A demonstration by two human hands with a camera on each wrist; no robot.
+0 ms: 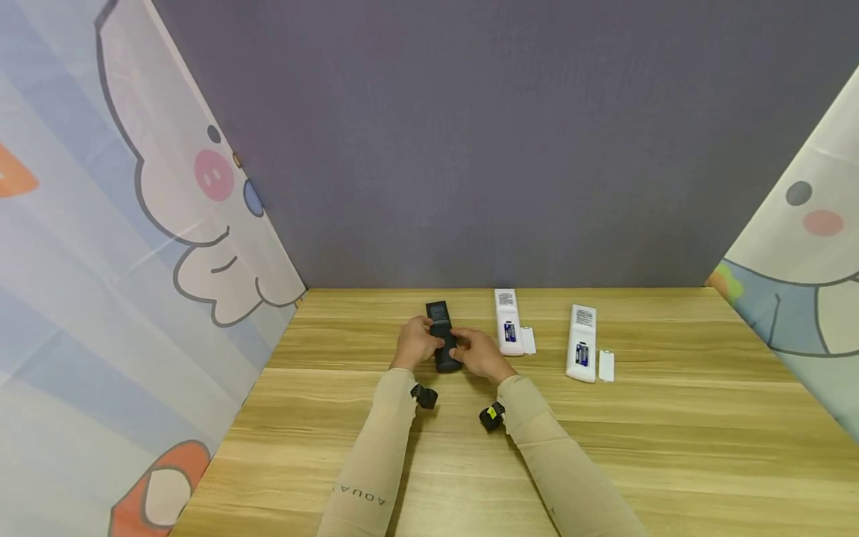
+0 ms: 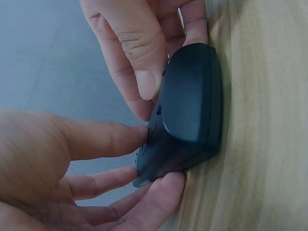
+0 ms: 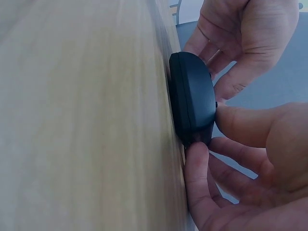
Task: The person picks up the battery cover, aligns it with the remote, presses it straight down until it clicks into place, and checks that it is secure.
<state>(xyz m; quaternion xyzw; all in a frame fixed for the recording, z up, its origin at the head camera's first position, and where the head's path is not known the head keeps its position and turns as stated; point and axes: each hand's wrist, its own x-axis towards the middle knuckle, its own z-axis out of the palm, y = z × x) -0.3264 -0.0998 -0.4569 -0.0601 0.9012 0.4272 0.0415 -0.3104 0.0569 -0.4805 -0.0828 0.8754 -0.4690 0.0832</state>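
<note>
A black remote control (image 1: 440,316) lies on the wooden table, its label side up at the far end. My left hand (image 1: 414,343) holds it from the left, thumb on the upper face and fingers along the side. From the right, my right hand (image 1: 478,353) grips it near the close end, again with the thumb on top. The left wrist view shows the rounded end of the remote (image 2: 190,96) between both hands. In the right wrist view the remote (image 3: 195,91) rests flat against the table. My fingers hide part of its middle, so the battery compartment's state is unclear.
Right of the hands lies a white remote (image 1: 507,306) with batteries in its uncovered compartment, a white cover (image 1: 529,341) beside it. Farther right are another such remote (image 1: 582,328) and its cover (image 1: 607,366). A dark grey panel (image 1: 443,149) stands behind the table.
</note>
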